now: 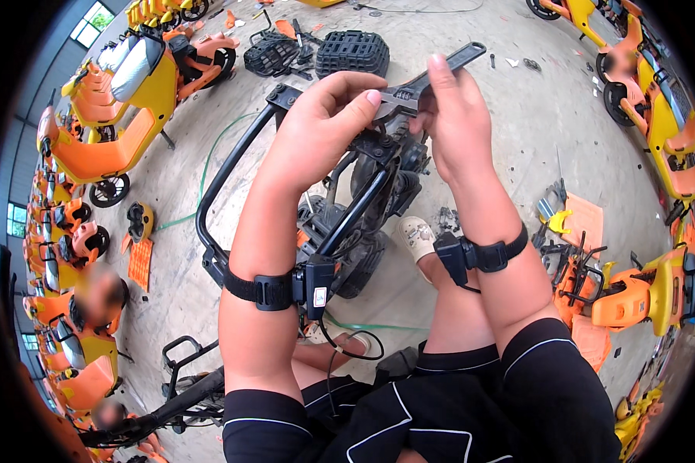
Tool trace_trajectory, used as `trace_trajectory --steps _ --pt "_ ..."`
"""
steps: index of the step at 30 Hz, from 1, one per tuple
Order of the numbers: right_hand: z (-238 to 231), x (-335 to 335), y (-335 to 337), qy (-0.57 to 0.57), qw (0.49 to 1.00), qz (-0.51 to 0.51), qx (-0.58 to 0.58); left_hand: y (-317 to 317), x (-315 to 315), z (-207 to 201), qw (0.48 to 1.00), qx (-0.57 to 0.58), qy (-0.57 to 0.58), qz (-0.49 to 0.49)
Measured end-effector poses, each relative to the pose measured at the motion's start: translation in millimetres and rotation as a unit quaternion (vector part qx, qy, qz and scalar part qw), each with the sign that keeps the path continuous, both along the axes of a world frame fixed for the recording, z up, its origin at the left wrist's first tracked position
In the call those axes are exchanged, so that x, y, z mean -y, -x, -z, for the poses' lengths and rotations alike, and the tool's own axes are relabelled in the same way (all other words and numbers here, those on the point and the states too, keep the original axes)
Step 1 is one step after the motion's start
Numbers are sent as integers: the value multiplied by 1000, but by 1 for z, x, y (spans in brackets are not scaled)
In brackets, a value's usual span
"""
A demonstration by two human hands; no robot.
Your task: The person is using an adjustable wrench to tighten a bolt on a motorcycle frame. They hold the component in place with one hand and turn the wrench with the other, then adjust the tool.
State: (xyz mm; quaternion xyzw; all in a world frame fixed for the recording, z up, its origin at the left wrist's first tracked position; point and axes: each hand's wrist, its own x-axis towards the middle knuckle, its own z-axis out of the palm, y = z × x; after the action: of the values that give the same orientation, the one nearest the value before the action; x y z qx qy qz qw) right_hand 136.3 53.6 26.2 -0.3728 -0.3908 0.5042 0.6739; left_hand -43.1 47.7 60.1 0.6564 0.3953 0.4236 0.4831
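Observation:
An adjustable wrench (465, 57) is held above a stripped black scooter frame (238, 153), its handle pointing up to the far right. My right hand (463, 127) is closed around it near the head, with the thumb laid along the metal. On the jaw end, my left hand (316, 123) pinches with thumb and fingers. Just beneath both hands are the frame's black bracket and tubes; whether the jaws touch a nut there is hidden. Each forearm wears a black strap with a small box.
Yellow and orange scooters (143, 85) line the left side, and more stand at the right. Black plastic crates (353, 54) lie on the concrete ahead. Orange panels (583, 222) and loose parts litter the right floor. A green hose (205, 166) crosses the left floor.

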Motion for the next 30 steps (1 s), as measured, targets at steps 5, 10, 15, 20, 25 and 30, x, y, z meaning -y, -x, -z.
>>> trace_trajectory --steps 5,10,15,20,25,30 --pt "6 19 -1 -61 989 127 54 -2 0 -2 1000 -8 1 1" --pt "20 23 4 -190 912 193 307 -4 0 0 1000 -12 -10 -4" --pt "17 25 4 -229 900 106 357 -1 1 0 1000 -21 -19 -2" --pt "27 10 -3 -247 908 9 338 2 1 -3 1000 6 8 0" --pt "27 5 1 -250 921 -28 297 7 -2 -3 1000 5 0 -5" --pt "21 10 22 -220 964 -83 122 15 -5 -5 999 -11 23 -32"
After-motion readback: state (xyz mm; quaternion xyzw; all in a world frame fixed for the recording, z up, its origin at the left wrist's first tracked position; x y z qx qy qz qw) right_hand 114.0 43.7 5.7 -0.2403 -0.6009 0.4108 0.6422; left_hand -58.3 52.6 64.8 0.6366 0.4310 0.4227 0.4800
